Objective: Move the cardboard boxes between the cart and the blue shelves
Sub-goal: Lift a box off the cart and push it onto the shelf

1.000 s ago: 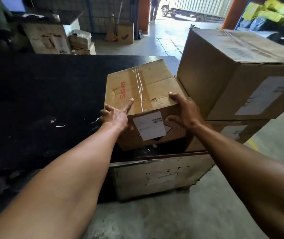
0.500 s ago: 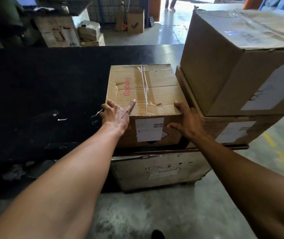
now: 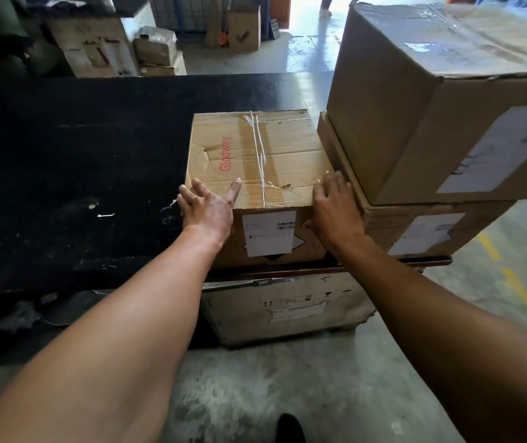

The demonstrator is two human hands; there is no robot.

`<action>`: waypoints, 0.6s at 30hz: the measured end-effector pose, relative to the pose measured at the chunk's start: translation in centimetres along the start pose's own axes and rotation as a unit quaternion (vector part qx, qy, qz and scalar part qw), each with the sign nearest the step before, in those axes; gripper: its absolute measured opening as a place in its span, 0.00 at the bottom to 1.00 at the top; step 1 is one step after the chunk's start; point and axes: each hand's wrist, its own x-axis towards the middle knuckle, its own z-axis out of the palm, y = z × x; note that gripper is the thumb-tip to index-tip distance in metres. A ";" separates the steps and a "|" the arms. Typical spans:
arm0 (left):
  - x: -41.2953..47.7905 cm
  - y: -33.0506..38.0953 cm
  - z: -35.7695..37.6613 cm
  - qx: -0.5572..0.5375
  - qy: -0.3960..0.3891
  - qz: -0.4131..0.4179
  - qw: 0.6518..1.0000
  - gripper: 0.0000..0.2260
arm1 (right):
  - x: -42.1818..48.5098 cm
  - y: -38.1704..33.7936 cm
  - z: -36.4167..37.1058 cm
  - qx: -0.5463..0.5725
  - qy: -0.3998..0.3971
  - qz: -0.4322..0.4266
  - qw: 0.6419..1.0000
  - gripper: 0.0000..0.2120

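A small cardboard box (image 3: 275, 148) with red lettering and a taped seam rests on the right end of a black platform (image 3: 80, 174). My left hand (image 3: 208, 207) grips its near left corner, thumb on top. My right hand (image 3: 334, 209) holds its near right corner, fingers over the top edge. Close against its right side lies a flat cardboard box (image 3: 431, 225), with a large cardboard box (image 3: 415, 100) stacked on top of it.
A worn white crate (image 3: 287, 308) stands on the concrete floor under the small box. Across the platform are several more boxes (image 3: 96, 49) and another box (image 3: 244, 27) by a bright doorway. Yellow floor marks (image 3: 518, 282) run at the right.
The small box has gone from tilted to flat and square on the platform, against the stack at the right. Both hands kept their hold on its near corners; the view dropped.
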 end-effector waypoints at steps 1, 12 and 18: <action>-0.1 -0.2 0.1 -0.008 0.008 0.007 1.000 0.32 | 0.1 0.0 -0.1 0.003 -0.010 -0.004 1.000 0.40; -0.6 -2.5 -0.6 -0.073 -0.016 0.059 0.995 0.34 | -0.8 -0.7 -1.7 0.041 -0.037 0.013 0.998 0.36; -1.6 -3.1 -2.7 -0.077 0.094 0.177 0.977 0.24 | -4.8 -2.3 -4.3 0.031 0.009 0.091 0.995 0.22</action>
